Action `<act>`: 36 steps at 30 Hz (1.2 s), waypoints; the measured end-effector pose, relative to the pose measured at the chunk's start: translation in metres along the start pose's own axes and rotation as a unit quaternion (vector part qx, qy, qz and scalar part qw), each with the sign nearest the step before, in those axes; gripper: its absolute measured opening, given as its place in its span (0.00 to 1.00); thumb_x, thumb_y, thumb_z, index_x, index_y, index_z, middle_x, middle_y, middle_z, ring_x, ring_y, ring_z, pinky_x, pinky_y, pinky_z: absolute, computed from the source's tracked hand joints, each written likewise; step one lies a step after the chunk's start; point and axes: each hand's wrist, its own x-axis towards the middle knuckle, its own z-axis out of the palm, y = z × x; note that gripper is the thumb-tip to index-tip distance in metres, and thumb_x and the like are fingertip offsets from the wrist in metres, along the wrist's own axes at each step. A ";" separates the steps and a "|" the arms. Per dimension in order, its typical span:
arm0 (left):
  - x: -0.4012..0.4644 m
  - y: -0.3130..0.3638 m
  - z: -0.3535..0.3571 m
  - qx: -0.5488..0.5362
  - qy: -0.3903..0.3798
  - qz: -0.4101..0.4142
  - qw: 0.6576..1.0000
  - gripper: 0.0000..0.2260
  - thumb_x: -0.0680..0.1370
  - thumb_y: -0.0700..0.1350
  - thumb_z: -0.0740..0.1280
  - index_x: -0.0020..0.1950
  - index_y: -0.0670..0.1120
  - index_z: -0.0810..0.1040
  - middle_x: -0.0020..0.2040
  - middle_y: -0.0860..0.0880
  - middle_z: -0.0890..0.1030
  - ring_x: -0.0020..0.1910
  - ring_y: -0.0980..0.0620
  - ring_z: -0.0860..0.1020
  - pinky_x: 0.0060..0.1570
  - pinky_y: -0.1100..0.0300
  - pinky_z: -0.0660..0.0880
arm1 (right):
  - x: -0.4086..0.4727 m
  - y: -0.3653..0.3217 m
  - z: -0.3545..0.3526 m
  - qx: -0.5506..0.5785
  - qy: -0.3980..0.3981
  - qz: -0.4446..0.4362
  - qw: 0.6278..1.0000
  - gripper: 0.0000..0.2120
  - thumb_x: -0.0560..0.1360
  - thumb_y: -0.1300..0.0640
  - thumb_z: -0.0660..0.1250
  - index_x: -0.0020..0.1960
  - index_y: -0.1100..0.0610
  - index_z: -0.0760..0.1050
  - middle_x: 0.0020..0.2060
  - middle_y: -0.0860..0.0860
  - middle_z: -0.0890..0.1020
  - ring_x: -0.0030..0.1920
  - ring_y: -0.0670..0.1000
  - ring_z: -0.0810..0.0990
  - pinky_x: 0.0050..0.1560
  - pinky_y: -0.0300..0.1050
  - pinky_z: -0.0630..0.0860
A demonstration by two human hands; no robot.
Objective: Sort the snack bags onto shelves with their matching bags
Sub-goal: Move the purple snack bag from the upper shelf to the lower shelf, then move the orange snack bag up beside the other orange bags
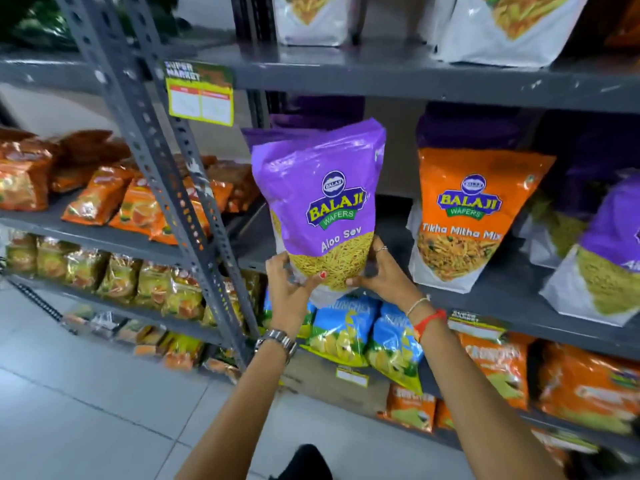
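Note:
A purple Aloo Sev bag point(318, 188) stands upright at the left end of the grey middle shelf point(502, 299). My left hand point(289, 287) grips its bottom left corner and my right hand point(381, 271) grips its bottom right corner. More purple bags point(304, 116) stand directly behind it. To its right stands an orange Tikha Mitha Mix bag point(471, 216), and a further purple Aloo Sev bag point(609, 251) leans at the far right edge.
A perforated grey upright post point(166, 174) with a yellow price tag point(200, 95) stands left of the bag. White bags point(505, 26) sit on the shelf above. Blue bags point(349, 337) and orange bags point(585, 386) fill the shelf below. Orange packets crowd the left rack point(104, 199).

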 end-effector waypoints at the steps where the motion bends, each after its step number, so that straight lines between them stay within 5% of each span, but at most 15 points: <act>1: 0.002 -0.004 0.008 -0.005 -0.005 -0.010 1.000 0.22 0.62 0.42 0.75 0.50 0.47 0.68 0.47 0.47 0.67 0.49 0.44 0.70 0.45 0.60 0.74 | 0.002 0.006 -0.002 0.000 0.004 0.008 1.000 0.45 0.63 0.65 0.77 0.73 0.59 0.57 0.66 0.58 0.72 0.69 0.53 0.70 0.68 0.46 0.69; 3: 0.007 -0.014 0.022 -0.011 -0.018 -0.027 0.999 0.21 0.65 0.35 0.73 0.50 0.44 0.66 0.47 0.48 0.65 0.49 0.47 0.67 0.39 0.71 0.72 | 0.006 0.017 -0.007 0.004 0.011 0.027 1.000 0.45 0.64 0.68 0.76 0.74 0.58 0.55 0.68 0.58 0.70 0.70 0.54 0.68 0.69 0.48 0.68; 7: 0.023 -0.034 0.045 0.018 -0.023 -0.038 0.999 0.21 0.66 0.35 0.73 0.51 0.45 0.65 0.47 0.50 0.64 0.50 0.48 0.66 0.43 0.64 0.71 | 0.023 0.029 -0.021 0.010 0.015 0.062 0.998 0.45 0.66 0.75 0.72 0.75 0.60 0.51 0.69 0.57 0.67 0.69 0.53 0.66 0.63 0.33 0.71; 11: 0.034 -0.036 0.063 0.036 -0.020 -0.030 0.999 0.22 0.66 0.35 0.73 0.55 0.40 0.68 0.53 0.44 0.65 0.50 0.48 0.67 0.42 0.77 0.67 | 0.038 0.033 -0.028 0.023 0.010 0.081 0.996 0.45 0.67 0.77 0.69 0.75 0.60 0.49 0.72 0.61 0.64 0.71 0.55 0.65 0.71 0.51 0.67; 14: 0.040 -0.040 0.069 0.052 -0.018 -0.022 0.998 0.25 0.67 0.38 0.73 0.60 0.36 0.67 0.57 0.39 0.68 0.55 0.47 0.68 0.55 0.64 0.67 | 0.041 0.034 -0.028 0.024 0.015 0.096 0.995 0.43 0.68 0.76 0.68 0.75 0.60 0.50 0.71 0.61 0.65 0.72 0.58 0.65 0.71 0.54 0.66; 16: 0.040 -0.041 0.070 0.043 -0.020 -0.028 0.998 0.26 0.68 0.39 0.72 0.63 0.36 0.66 0.61 0.38 0.69 0.60 0.45 0.69 0.57 0.65 0.65 | 0.037 0.034 -0.024 0.023 0.029 0.098 0.994 0.42 0.69 0.75 0.69 0.76 0.59 0.50 0.71 0.61 0.67 0.73 0.59 0.65 0.71 0.54 0.67; 19: 0.030 -0.044 0.071 0.002 0.001 -0.038 0.999 0.29 0.69 0.40 0.72 0.68 0.42 0.64 0.63 0.45 0.68 0.65 0.46 0.68 0.65 0.56 0.66 | 0.022 0.029 -0.021 0.019 0.069 0.093 0.993 0.42 0.70 0.71 0.70 0.76 0.57 0.50 0.70 0.56 0.67 0.70 0.55 0.67 0.68 0.53 0.69; 22: 0.015 -0.047 0.072 0.025 0.092 -0.007 0.995 0.27 0.70 0.44 0.72 0.66 0.46 0.66 0.62 0.45 0.69 0.62 0.45 0.70 0.61 0.47 0.71 | 0.000 0.024 -0.034 0.014 0.177 0.063 0.982 0.36 0.70 0.69 0.72 0.71 0.51 0.61 0.67 0.57 0.72 0.63 0.51 0.74 0.57 0.40 0.76; 25: -0.002 -0.034 0.087 0.029 0.105 0.065 0.992 0.16 0.71 0.42 0.70 0.58 0.42 0.74 0.52 0.46 0.70 0.47 0.52 0.71 0.48 0.64 0.72 | -0.026 0.026 -0.053 -0.018 0.378 0.014 0.925 0.20 0.69 0.68 0.71 0.54 0.48 0.74 0.48 0.53 0.82 0.42 0.44 0.80 0.40 0.27 0.74; 27: -0.013 -0.026 0.106 0.035 0.023 0.134 0.990 0.10 0.72 0.41 0.68 0.52 0.40 0.76 0.47 0.47 0.72 0.43 0.57 0.70 0.43 0.70 0.70 | -0.035 0.037 -0.066 -0.036 0.484 0.019 0.874 0.15 0.66 0.65 0.73 0.47 0.50 0.76 0.44 0.53 0.82 0.42 0.51 0.82 0.37 0.27 0.73; 29: -0.016 -0.020 0.129 0.037 -0.101 0.141 0.984 0.10 0.73 0.42 0.67 0.54 0.42 0.76 0.48 0.48 0.74 0.44 0.63 0.71 0.47 0.65 0.72 | -0.037 0.051 -0.080 -0.045 0.524 0.059 0.849 0.23 0.60 0.57 0.76 0.53 0.54 0.73 0.49 0.55 0.79 0.47 0.57 0.81 0.41 0.35 0.78; 32: -0.007 -0.016 0.166 -0.035 -0.244 0.027 0.969 0.23 0.74 0.43 0.67 0.68 0.44 0.65 0.64 0.51 0.68 0.60 0.68 0.68 0.60 0.67 0.69 | -0.032 0.068 -0.100 -0.047 0.492 0.090 0.865 0.45 0.51 0.44 0.78 0.63 0.56 0.66 0.59 0.56 0.73 0.62 0.62 0.73 0.61 0.60 0.75; 34: 0.006 -0.014 0.185 -0.064 -0.268 -0.053 0.960 0.30 0.74 0.41 0.66 0.73 0.44 0.55 0.71 0.50 0.60 0.71 0.56 0.60 0.68 0.62 0.61 | -0.028 0.072 -0.112 -0.034 0.451 0.128 0.883 0.55 0.49 0.41 0.78 0.70 0.57 0.60 0.65 0.58 0.68 0.69 0.61 0.66 0.69 0.59 0.68; 36: 0.022 -0.013 0.200 -0.069 -0.275 -0.103 0.954 0.32 0.74 0.39 0.65 0.73 0.43 0.52 0.74 0.45 0.58 0.71 0.53 0.59 0.65 0.63 0.61 | -0.025 0.069 -0.123 -0.024 0.417 0.164 0.894 0.60 0.50 0.44 0.81 0.74 0.57 0.55 0.69 0.58 0.66 0.72 0.59 0.64 0.71 0.58 0.66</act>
